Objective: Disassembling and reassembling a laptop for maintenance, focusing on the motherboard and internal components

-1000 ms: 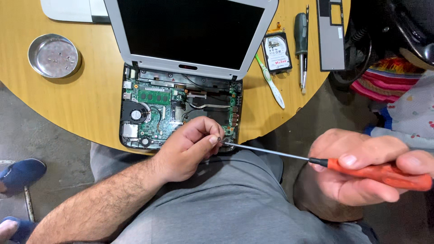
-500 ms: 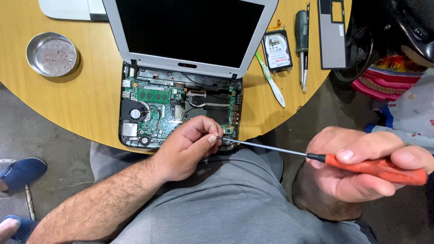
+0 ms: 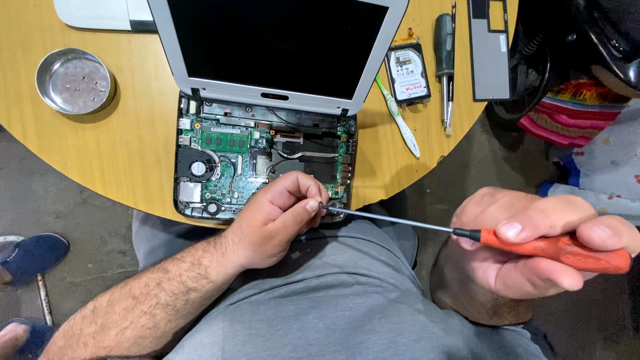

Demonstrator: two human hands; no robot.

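Note:
An opened laptop lies on a round wooden table, its green circuit board and fan exposed. My left hand rests at the board's near edge, fingertips pinched against the tip of a long screwdriver. My right hand grips the screwdriver's orange handle, off the table to the right above my lap. Whether a screw sits between the fingertips is too small to tell.
A round metal dish with several small screws sits at the table's left. Right of the laptop lie a hard drive, a white-and-green toothbrush, a black-handled screwdriver and a grey panel. Colourful cloth lies at right.
The screwdriver's shaft and my right hand have dropped slightly and tilted. My left hand stays pinched at the tip by the board's edge.

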